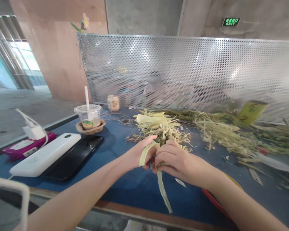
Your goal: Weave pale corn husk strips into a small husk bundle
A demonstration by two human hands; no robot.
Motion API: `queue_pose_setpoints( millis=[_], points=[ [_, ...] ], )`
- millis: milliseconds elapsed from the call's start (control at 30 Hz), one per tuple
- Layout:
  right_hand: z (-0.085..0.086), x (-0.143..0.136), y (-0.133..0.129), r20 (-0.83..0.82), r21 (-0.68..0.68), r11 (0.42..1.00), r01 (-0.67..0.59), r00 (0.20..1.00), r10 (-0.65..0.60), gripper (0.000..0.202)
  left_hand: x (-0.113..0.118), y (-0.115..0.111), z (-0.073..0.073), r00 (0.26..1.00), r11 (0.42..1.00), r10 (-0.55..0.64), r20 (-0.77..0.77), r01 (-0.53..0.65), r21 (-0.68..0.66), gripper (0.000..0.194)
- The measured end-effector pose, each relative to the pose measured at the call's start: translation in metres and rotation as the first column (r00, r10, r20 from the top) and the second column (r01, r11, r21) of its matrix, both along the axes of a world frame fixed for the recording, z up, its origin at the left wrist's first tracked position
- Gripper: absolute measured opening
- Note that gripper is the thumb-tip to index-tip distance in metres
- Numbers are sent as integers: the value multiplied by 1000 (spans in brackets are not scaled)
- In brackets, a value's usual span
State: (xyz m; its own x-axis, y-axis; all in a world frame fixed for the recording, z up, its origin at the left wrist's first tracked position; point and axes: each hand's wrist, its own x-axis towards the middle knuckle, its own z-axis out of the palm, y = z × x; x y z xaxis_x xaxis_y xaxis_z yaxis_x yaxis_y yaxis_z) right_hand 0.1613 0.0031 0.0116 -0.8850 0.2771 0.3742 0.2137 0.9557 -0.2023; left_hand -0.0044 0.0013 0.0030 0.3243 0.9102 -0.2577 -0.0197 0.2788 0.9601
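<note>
My left hand (140, 154) and my right hand (174, 158) meet over the near middle of the blue table, fingers closed around a pale green strip of dried leaf (164, 192). One end of it curls over my left hand, and a long tail hangs down below my right fingers. Just beyond my hands lies a bundle of pale plant stalks and fibres (162, 128), which looks like dried husk. My hands hide where the strip is gripped, and I cannot tell whether it joins the bundle.
Loose husk strips (221, 133) spread along the right side, near a yellow-green cylinder (251, 112). To the left are a black phone (74, 158), a white power bank (47, 155), a magenta power strip (29, 147) and a cup (88, 112). A perforated metal screen (183, 70) borders the back.
</note>
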Motion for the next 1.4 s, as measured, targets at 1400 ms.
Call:
queue_pose_setpoints(
  millis=[1400],
  points=[
    [-5, 3, 7, -258, 601, 668, 439, 897, -358, 23, -1, -4, 9, 955, 914, 150, 255, -232, 333, 63]
  ],
)
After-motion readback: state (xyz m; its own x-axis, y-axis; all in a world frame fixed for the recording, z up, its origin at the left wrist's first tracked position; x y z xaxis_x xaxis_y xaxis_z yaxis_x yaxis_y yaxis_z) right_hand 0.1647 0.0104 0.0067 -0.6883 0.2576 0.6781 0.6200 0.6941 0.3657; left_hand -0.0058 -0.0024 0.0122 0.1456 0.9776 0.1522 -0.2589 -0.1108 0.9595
